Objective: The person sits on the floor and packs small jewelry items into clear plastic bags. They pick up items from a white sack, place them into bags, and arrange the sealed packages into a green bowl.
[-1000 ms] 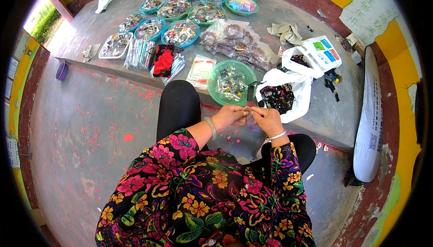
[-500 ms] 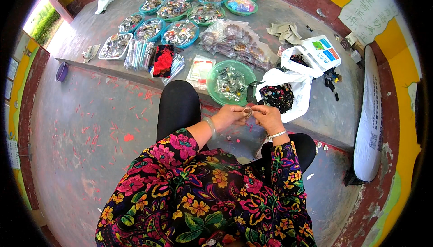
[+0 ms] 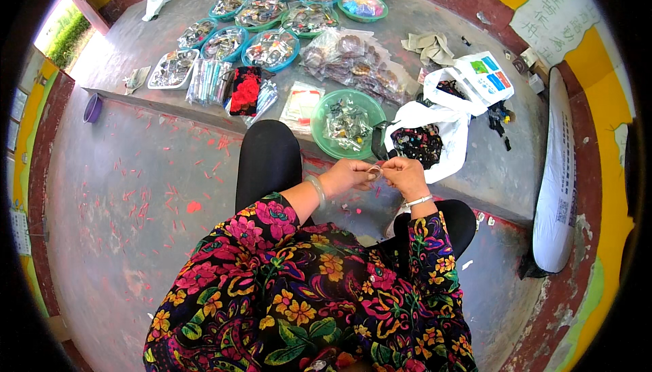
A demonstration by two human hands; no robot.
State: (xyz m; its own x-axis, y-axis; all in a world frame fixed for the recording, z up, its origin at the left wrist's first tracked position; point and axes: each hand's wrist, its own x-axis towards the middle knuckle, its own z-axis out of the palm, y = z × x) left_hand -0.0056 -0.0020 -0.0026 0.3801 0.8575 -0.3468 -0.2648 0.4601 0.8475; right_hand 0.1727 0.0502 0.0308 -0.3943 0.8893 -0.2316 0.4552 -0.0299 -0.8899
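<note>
Between my two hands is a small thin ring-shaped loop (image 3: 374,170), pale and brownish; its exact kind is too small to make out. My left hand (image 3: 348,176) pinches its left side, fingers curled. Opposite, my right hand (image 3: 405,176) has its thumb and fingertips pressed together on the loop's right side. Just beyond my hands stands a green plastic basin (image 3: 322,142) holding small items in clear packets. To its right, an opened white plastic bag (image 3: 454,158) is filled with black pieces dotted with colours (image 3: 416,146).
Several round basins (image 3: 271,60) of small goods stand at the back of the raised concrete ledge. Nearer lie a white tray (image 3: 156,85), a black-and-red floral pouch (image 3: 246,92), clear bags of brownish coils (image 3: 356,63) and another white bag (image 3: 490,83). A purple bowl (image 3: 93,109) sits at left.
The loop has turned a little and shows lighter between my fingers. My right hand has shifted and tilted slightly; my left hand is almost unmoved.
</note>
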